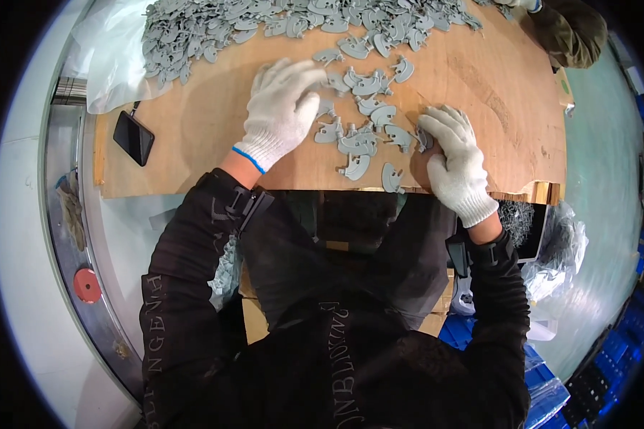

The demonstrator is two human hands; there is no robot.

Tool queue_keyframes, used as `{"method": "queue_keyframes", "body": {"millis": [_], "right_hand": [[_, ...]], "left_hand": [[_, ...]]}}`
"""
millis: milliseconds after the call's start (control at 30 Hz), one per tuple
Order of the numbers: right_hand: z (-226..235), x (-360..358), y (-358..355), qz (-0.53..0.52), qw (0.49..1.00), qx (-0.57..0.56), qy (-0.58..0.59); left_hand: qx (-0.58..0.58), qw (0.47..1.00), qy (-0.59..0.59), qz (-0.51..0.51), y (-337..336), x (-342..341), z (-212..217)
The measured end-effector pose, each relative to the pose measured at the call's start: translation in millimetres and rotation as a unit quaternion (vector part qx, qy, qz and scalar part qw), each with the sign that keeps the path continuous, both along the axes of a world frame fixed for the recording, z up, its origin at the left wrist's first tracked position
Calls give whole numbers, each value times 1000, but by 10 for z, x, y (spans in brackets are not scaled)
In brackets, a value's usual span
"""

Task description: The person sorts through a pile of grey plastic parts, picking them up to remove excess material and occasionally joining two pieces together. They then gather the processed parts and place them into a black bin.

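My left hand point(283, 107), in a white knit glove with a blue cuff edge, hovers over the wooden table left of a loose group of small grey curved plastic parts point(358, 141). Its thumb stands apart from the fingers, and the fingertips reach a grey part point(335, 83) that looks blurred. My right hand point(454, 161), gloved too, rests at the group's right side near the table's front edge. Its fingers are stretched out and the thumb is apart, with one grey part point(423, 138) beside the fingertips, partly hidden. No firm hold shows in either hand.
A large heap of the same grey parts point(293, 20) covers the table's far side. Clear plastic sheeting point(118, 61) and a black phone-like device point(133, 139) lie at left. Another person's sleeve point(569, 32) is at far right. Blue crates point(544, 379) stand low at right.
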State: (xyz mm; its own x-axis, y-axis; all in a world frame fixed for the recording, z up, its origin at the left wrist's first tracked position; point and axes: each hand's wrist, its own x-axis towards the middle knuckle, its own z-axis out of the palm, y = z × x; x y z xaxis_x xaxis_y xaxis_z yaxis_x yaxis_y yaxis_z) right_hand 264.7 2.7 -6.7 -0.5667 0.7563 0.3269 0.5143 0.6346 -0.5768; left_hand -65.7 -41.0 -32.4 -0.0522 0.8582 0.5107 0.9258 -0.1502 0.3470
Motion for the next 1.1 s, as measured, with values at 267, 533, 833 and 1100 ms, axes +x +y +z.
{"method": "queue_keyframes", "body": {"millis": [267, 533, 833, 1100], "right_hand": [[-93, -257, 125, -82, 984, 105, -120], [-61, -707, 20, 12, 987, 107, -117], [-49, -581, -595, 56, 990, 77, -108], [-8, -385, -1016, 83, 994, 42, -51]], "left_hand": [[0, 997, -67, -50, -4, -26, -45], [-45, 996, 81, 14, -87, 300, 83], [-34, 996, 58, -61, -687, 613, 129], [-92, 987, 6, -129, -1044, 679, 216]]}}
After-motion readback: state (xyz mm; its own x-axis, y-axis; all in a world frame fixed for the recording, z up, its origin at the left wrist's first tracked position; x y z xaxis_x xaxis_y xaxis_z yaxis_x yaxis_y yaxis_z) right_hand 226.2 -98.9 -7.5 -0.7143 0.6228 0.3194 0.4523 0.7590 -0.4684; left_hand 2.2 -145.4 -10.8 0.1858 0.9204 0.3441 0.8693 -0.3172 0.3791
